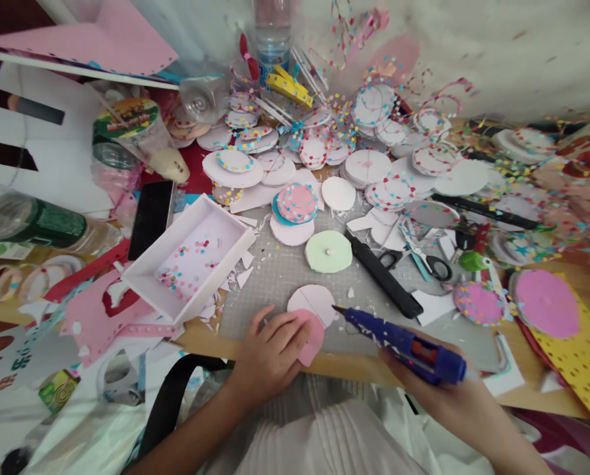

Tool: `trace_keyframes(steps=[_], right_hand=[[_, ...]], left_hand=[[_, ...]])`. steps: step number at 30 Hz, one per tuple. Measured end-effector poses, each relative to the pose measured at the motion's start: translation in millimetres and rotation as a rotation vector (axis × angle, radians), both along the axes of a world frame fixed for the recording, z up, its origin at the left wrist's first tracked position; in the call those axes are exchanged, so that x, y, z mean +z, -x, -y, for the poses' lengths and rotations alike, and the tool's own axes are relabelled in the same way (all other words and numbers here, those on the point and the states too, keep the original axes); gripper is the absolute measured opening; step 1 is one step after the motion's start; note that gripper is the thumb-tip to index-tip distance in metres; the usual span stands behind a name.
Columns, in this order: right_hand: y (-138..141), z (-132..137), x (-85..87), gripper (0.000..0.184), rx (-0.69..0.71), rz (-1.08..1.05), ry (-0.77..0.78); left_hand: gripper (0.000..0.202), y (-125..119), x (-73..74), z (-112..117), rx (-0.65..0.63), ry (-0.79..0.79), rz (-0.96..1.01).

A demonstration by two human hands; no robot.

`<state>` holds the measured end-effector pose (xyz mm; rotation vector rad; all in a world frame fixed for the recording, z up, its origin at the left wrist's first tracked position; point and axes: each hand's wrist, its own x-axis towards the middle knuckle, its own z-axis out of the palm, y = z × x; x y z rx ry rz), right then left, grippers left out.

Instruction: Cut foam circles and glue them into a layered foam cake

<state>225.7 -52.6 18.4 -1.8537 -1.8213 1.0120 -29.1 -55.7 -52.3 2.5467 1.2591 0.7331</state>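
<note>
A blue glue gun (398, 342) is clasped in the grip of the right hand (426, 389), its tip pointed at a pale disc (311, 298) on the grey mat (270, 264). A pink disc (315, 338), overlapping the pale one near the table's (361, 367) front edge, is partly covered by the left hand (275, 343); whether it is pinched in that grip cannot be told.

Left hand (274, 353) palm-down, right hand (431, 394) curled

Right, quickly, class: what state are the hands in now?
Left hand: fingers on pink paper; whether gripping cannot be told.
Right hand: closed, holding blue glue gun.
</note>
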Motion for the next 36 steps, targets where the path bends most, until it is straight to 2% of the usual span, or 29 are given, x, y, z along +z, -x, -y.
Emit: trace_keyframes(steps=[3, 6, 11, 18, 24, 36], right_hand=[[5.0, -14.3, 1.1, 0.023, 0.090, 0.011, 0.036], [16.3, -24.6, -3.0, 0.022, 0.190, 0.012, 0.004], [33.0, -28.3, -9.5, 0.022, 0.282, 0.002, -0.009], [39.5, -31.7, -10.3, 0.020, 0.301, 0.064, 0.047], [42.2, -34.9, -10.9, 0.016, 0.325, 0.084, 0.038], [38.0, -33.9, -14.3, 0.020, 0.252, 0.107, 0.026]], left_hand=[[0.031, -2.0, -0.4, 1.7, 0.019, 0.006, 0.005], [0.034, -5.1, 0.1, 3.4, 0.052, 0.013, 0.021], [0.035, -7.8, 0.6, 3.7, 0.066, 0.022, 0.046], [0.035, -6.5, -1.6, 2.1, 0.061, 0.021, 0.077], [0.036, -6.3, -1.6, 2.0, 0.056, 0.023, 0.089], [0.035, -6.4, -2.0, 1.3, 0.062, 0.030, 0.090]])
